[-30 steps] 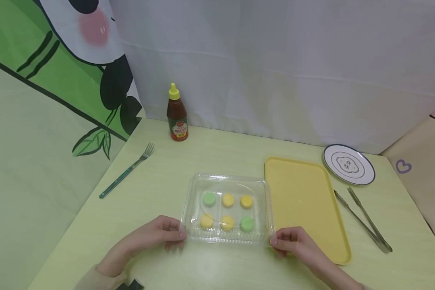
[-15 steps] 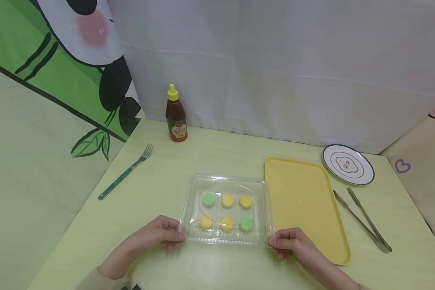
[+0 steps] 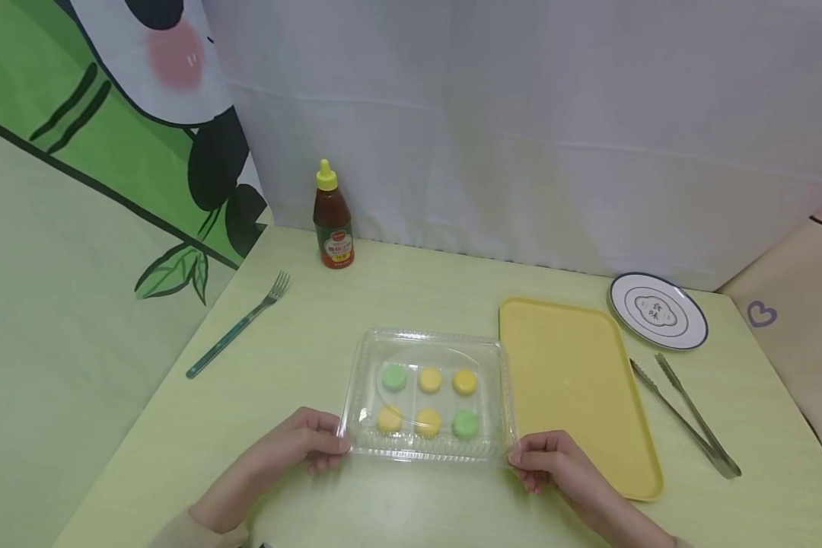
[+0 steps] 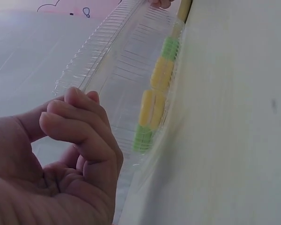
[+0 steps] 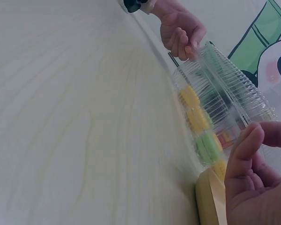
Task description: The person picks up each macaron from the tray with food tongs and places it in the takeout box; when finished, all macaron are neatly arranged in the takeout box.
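A clear plastic clamshell box [image 3: 412, 399] sits on the table with its lid down. Through the lid show several macarons, some green [image 3: 465, 424] and some yellow [image 3: 429, 380], laid out in two rows. My left hand [image 3: 297, 445] pinches the box's near left corner between thumb and fingers; the left wrist view shows its other fingers [image 4: 70, 122] curled. At the near right corner, my right hand [image 3: 555, 464] pinches the rim the same way. From the right wrist view, the lid [image 5: 229, 84] stands taller than the layer of macarons.
A yellow tray [image 3: 568, 380] lies right beside the box, under my right hand. Farther right are metal tongs [image 3: 692, 418] and a white plate [image 3: 685, 327]. A fork [image 3: 236, 331] lies at the left, and a ketchup bottle [image 3: 333, 228] stands near the back curtain.
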Available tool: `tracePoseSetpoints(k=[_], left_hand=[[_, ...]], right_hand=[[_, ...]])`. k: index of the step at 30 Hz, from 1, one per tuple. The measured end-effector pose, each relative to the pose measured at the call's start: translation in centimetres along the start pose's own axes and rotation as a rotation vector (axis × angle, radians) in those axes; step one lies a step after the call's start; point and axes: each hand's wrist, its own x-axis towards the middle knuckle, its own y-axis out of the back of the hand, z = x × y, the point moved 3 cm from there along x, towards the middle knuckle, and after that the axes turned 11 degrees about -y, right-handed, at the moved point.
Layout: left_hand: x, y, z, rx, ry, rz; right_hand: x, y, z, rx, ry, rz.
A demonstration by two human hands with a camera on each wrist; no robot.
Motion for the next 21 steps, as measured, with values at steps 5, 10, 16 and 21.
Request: tracePoseSetpoints(k=[5,10,16,21], left_hand=[[0.1,-0.03,-0.03,-0.007,0.001,0.003],[0.15,-0.01,-0.05,-0.012,0.005,-0.004],[0.07,0.08,-0.09,-0.015,0.022,-0.011],[-0.21,0.3,-0.02,0.008,0.039,-0.048]], right_hand=[[0.02,-0.04,-0.04,-0.004,0.007,0.015],[0.19,0.0,0.04,-0.01,0.009,0.041],[0.22,0.04,0.16,-0.017,0.004,0.066],[0.16,0.18,0.3,-0.036,0.019,0.063]])
